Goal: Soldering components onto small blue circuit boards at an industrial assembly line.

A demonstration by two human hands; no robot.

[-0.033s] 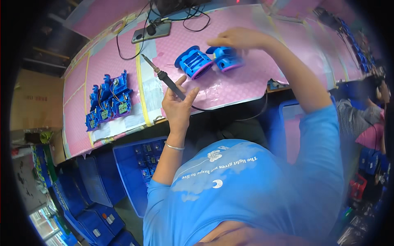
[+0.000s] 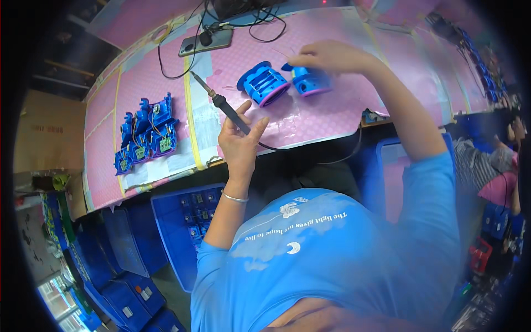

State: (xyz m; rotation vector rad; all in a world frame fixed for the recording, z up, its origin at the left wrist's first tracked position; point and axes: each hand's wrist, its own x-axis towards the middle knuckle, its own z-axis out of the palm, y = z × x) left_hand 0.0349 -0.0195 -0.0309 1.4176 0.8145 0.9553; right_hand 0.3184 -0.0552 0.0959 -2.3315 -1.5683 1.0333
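Observation:
In my left hand [image 2: 239,145] is a soldering iron [image 2: 231,114], its black handle between the thumb and fingers and its metal tip pointing up to the far left. My right hand [image 2: 336,57] reaches over the pink table, fingers curled on the top of a round blue plastic housing [image 2: 311,84] with a pink rim. Part of that housing is hidden and slightly blurred under the fingers. Close on its left lies a similar blue housing [image 2: 264,83], tilted, with slots in its side and thin wires sticking out to the left.
Several blue parts with green circuit boards [image 2: 164,144] lie at the table's left. A phone [image 2: 206,43] and black cables [image 2: 260,27] are at the back. A blue crate [image 2: 176,243] of parts stands below the front edge. At far right another person's striped sleeve [image 2: 470,163] shows.
My right hand has shifted a little to the right, and the housing under it has moved slightly right, away from the other one. The left hand and soldering iron stay put.

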